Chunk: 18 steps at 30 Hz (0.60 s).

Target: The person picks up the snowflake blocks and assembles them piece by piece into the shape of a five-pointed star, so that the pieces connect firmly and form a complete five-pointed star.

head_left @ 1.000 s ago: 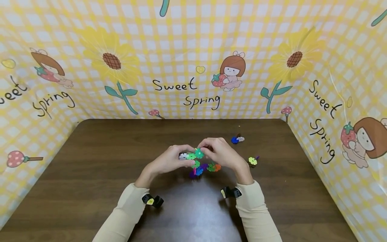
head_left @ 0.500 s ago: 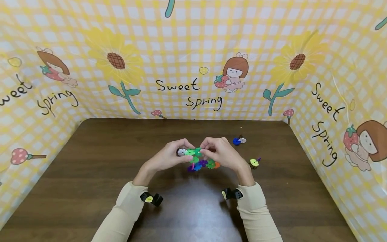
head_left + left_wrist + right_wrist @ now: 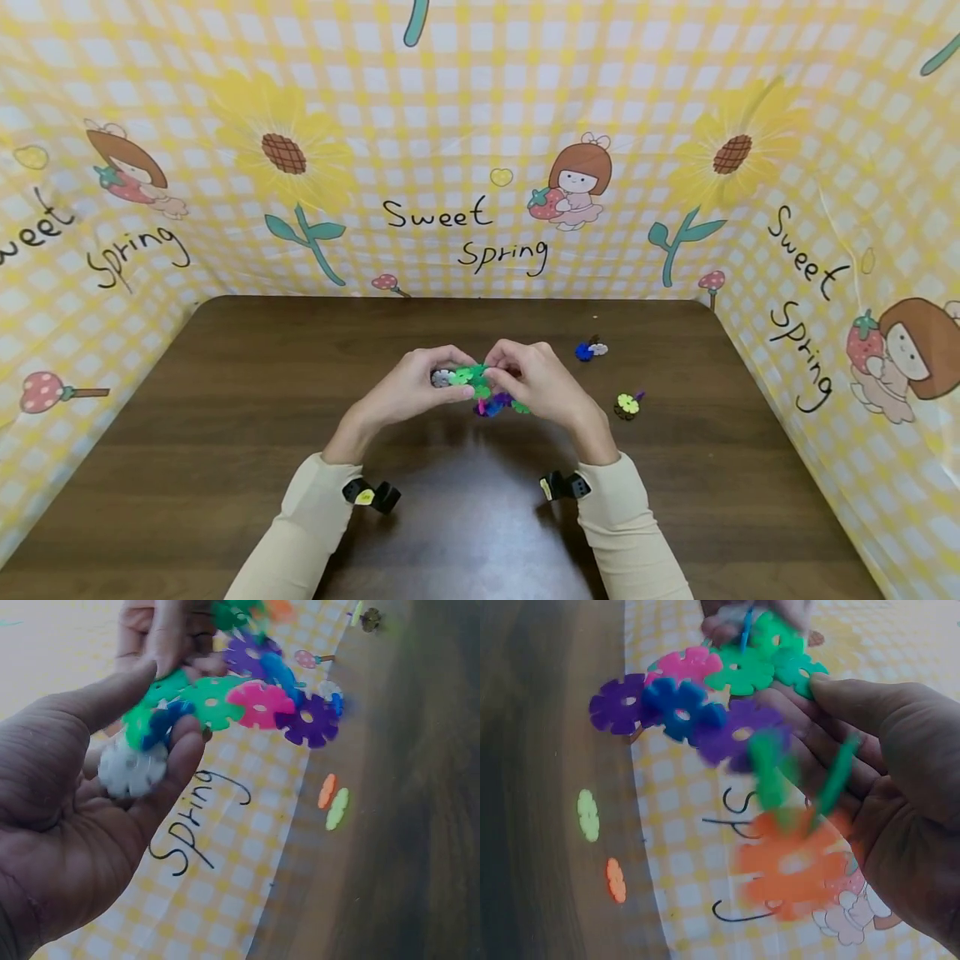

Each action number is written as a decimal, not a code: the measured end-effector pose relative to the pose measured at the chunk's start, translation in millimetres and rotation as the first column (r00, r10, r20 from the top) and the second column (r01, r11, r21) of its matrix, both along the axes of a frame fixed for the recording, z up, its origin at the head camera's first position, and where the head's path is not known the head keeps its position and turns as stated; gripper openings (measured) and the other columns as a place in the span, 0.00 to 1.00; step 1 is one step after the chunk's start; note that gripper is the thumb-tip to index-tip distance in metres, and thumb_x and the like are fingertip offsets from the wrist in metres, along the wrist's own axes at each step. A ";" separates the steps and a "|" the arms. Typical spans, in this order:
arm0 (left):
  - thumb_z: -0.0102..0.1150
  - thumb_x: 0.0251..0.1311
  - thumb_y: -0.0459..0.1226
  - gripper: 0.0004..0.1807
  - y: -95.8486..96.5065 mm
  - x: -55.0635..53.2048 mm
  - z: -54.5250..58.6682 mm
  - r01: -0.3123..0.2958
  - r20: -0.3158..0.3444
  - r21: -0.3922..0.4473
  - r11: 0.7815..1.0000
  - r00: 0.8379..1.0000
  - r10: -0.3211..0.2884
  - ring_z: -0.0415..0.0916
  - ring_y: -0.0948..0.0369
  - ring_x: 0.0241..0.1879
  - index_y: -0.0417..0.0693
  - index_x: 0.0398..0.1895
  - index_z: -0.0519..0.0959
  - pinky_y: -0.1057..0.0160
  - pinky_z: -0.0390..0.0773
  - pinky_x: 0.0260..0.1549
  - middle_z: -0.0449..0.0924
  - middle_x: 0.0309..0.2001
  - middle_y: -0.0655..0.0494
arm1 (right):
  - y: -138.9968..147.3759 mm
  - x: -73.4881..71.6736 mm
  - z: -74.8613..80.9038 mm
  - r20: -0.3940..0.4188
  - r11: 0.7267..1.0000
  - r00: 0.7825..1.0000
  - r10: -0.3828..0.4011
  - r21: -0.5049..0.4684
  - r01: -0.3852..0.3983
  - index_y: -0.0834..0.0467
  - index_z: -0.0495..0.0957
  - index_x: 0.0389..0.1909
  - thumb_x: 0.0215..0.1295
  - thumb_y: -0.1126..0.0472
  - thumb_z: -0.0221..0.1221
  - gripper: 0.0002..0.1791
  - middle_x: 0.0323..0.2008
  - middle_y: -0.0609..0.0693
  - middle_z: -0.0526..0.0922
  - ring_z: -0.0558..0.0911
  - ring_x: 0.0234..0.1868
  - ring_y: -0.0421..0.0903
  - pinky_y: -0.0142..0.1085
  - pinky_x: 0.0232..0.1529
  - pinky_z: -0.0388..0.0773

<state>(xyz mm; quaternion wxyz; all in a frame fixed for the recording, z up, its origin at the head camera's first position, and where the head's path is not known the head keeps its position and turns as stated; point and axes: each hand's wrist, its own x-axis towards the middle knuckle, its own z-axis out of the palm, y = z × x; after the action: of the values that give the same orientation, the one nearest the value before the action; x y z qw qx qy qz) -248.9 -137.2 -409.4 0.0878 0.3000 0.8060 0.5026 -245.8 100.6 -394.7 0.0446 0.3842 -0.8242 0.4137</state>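
Observation:
Both hands hold one chain of slotted flower-shaped plastic discs above the table. My left hand (image 3: 408, 390) grips the end with the white disc (image 3: 133, 771), its thumb and fingers around the white, blue and green discs. My right hand (image 3: 542, 382) pinches a green disc (image 3: 801, 671) between thumb and fingers, close to the left fingertips. From there the chain runs through a pink disc (image 3: 260, 705), a purple disc (image 3: 307, 720) and a blue disc (image 3: 681, 709) to a blurred orange disc (image 3: 795, 862) beside the right palm. In the head view, my right hand hides that orange end.
On the dark wooden table (image 3: 262, 467), a blue-and-white disc cluster (image 3: 590, 349) lies at the back right. Nearer sits a yellow-green disc (image 3: 627, 404) with brown and purple pieces. A patterned cloth (image 3: 450, 100) stands around the back and sides.
The hands have come slightly closer together and shifted a little left. The hanging part of the chain has risen and turned, so its orange end has passed behind my right hand.

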 end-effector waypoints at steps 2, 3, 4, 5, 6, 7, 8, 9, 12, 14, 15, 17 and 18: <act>0.68 0.64 0.40 0.16 -2.6 0.9 2.5 0.016 0.025 0.003 1.000 1.000 -0.016 0.81 0.58 0.38 0.49 0.53 0.80 0.60 0.82 0.39 0.85 0.43 0.56 | 1.0 -0.4 -0.4 0.004 1.000 1.000 -0.017 0.000 0.017 0.61 0.78 0.37 0.70 0.65 0.61 0.03 0.26 0.49 0.84 0.78 0.22 0.38 0.30 0.25 0.76; 0.67 0.64 0.40 0.17 -3.4 0.6 3.0 0.023 0.031 0.004 1.000 0.999 -0.023 0.81 0.58 0.38 0.49 0.54 0.80 0.60 0.82 0.39 0.85 0.44 0.56 | 1.6 -0.8 -0.6 0.002 1.000 1.000 -0.023 0.000 0.023 0.60 0.78 0.37 0.70 0.65 0.61 0.03 0.26 0.49 0.83 0.76 0.22 0.38 0.30 0.25 0.76; 0.67 0.65 0.40 0.17 -3.9 0.6 3.4 0.033 0.036 0.006 0.999 0.999 -0.033 0.81 0.58 0.39 0.49 0.55 0.80 0.60 0.82 0.39 0.85 0.44 0.56 | 2.3 -0.9 -0.7 -0.001 1.000 1.000 -0.026 -0.001 0.026 0.60 0.78 0.37 0.70 0.65 0.61 0.02 0.26 0.49 0.83 0.75 0.22 0.37 0.30 0.24 0.75; 0.66 0.65 0.40 0.16 -4.2 0.6 3.8 0.038 0.032 0.000 0.999 0.999 -0.038 0.81 0.58 0.38 0.49 0.54 0.81 0.61 0.82 0.39 0.85 0.44 0.57 | 2.8 -1.1 -0.7 -0.005 1.000 1.000 -0.024 -0.003 0.024 0.60 0.78 0.37 0.70 0.65 0.61 0.02 0.26 0.49 0.83 0.75 0.22 0.37 0.31 0.24 0.75; 0.66 0.65 0.40 0.16 -4.1 0.7 4.2 0.044 0.028 -0.001 0.999 0.999 -0.044 0.80 0.59 0.37 0.49 0.54 0.81 0.62 0.82 0.38 0.85 0.44 0.57 | 3.2 -1.3 -0.6 -0.009 1.000 1.000 -0.019 -0.001 0.019 0.60 0.78 0.37 0.70 0.65 0.61 0.03 0.26 0.49 0.83 0.75 0.22 0.36 0.31 0.25 0.76; 0.66 0.65 0.40 0.15 -3.7 0.6 4.3 0.051 0.017 -0.005 0.999 0.999 -0.051 0.80 0.59 0.36 0.48 0.53 0.82 0.62 0.82 0.37 0.85 0.43 0.57 | 3.7 -1.3 -0.6 -0.013 1.000 1.000 -0.013 0.001 0.013 0.61 0.78 0.38 0.70 0.65 0.61 0.03 0.26 0.49 0.83 0.76 0.22 0.36 0.31 0.25 0.76; 0.67 0.65 0.40 0.15 -3.1 0.6 4.3 0.057 0.008 -0.007 0.998 0.998 -0.057 0.80 0.59 0.35 0.48 0.53 0.82 0.62 0.82 0.36 0.86 0.42 0.57 | 4.0 -1.3 -0.6 -0.016 1.000 1.000 -0.011 0.003 0.011 0.61 0.78 0.38 0.70 0.65 0.61 0.03 0.26 0.49 0.84 0.77 0.23 0.36 0.31 0.25 0.77; 0.67 0.64 0.40 0.14 -2.5 0.8 4.4 0.063 -0.003 -0.012 0.998 0.998 -0.063 0.80 0.59 0.34 0.47 0.52 0.82 0.63 0.81 0.35 0.86 0.41 0.57 | 4.0 -1.2 -0.6 -0.017 1.000 1.000 -0.008 0.007 0.008 0.61 0.78 0.38 0.70 0.65 0.61 0.03 0.26 0.49 0.84 0.78 0.23 0.37 0.31 0.25 0.77; 0.67 0.64 0.38 0.14 -0.7 1.4 3.6 0.077 -0.023 -0.015 0.997 0.997 -0.078 0.81 0.60 0.34 0.45 0.51 0.82 0.64 0.82 0.35 0.87 0.41 0.56 | 3.5 -1.0 -1.0 -0.010 1.000 1.000 -0.005 0.016 0.005 0.61 0.77 0.38 0.71 0.65 0.60 0.03 0.27 0.50 0.84 0.81 0.24 0.41 0.31 0.27 0.79; 0.67 0.63 0.38 0.14 -0.2 1.8 2.6 0.074 -0.023 -0.013 0.997 0.997 -0.074 0.83 0.60 0.35 0.44 0.50 0.82 0.64 0.82 0.35 0.87 0.40 0.55 | 2.8 -1.7 -2.2 0.004 1.000 1.000 -0.001 0.018 0.001 0.61 0.77 0.38 0.71 0.65 0.60 0.03 0.28 0.50 0.85 0.84 0.25 0.43 0.30 0.28 0.79; 0.67 0.63 0.37 0.13 0.0 1.9 2.4 0.074 -0.024 -0.010 0.997 0.997 -0.075 0.83 0.60 0.35 0.43 0.50 0.82 0.64 0.82 0.35 0.88 0.40 0.54 | 2.7 -2.1 -2.8 0.011 1.000 1.000 0.002 0.021 -0.002 0.61 0.78 0.38 0.71 0.65 0.60 0.03 0.28 0.50 0.85 0.84 0.26 0.43 0.30 0.28 0.80; 0.67 0.63 0.37 0.13 0.9 2.0 2.1 0.073 -0.023 -0.004 0.997 0.997 -0.073 0.84 0.61 0.36 0.43 0.49 0.83 0.64 0.82 0.36 0.88 0.40 0.54 | 2.9 -3.0 -3.3 0.023 1.000 1.000 0.007 0.018 -0.007 0.61 0.78 0.39 0.71 0.65 0.59 0.02 0.28 0.50 0.85 0.85 0.27 0.44 0.30 0.29 0.80; 0.68 0.63 0.37 0.13 1.3 1.9 2.1 0.073 -0.026 -0.001 0.997 0.997 -0.073 0.84 0.62 0.36 0.44 0.49 0.83 0.64 0.82 0.36 0.88 0.40 0.54 | 3.1 -3.6 -3.4 0.025 1.000 1.000 0.010 0.015 -0.010 0.61 0.78 0.39 0.72 0.66 0.59 0.02 0.28 0.50 0.85 0.85 0.27 0.44 0.30 0.29 0.80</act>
<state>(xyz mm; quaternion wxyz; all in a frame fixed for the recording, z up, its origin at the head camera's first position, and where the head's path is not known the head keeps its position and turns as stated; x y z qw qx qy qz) -247.0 -135.9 -407.3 0.0956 0.3358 0.7957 0.4949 -249.4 103.7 -398.1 0.0294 0.3836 -0.8259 0.4123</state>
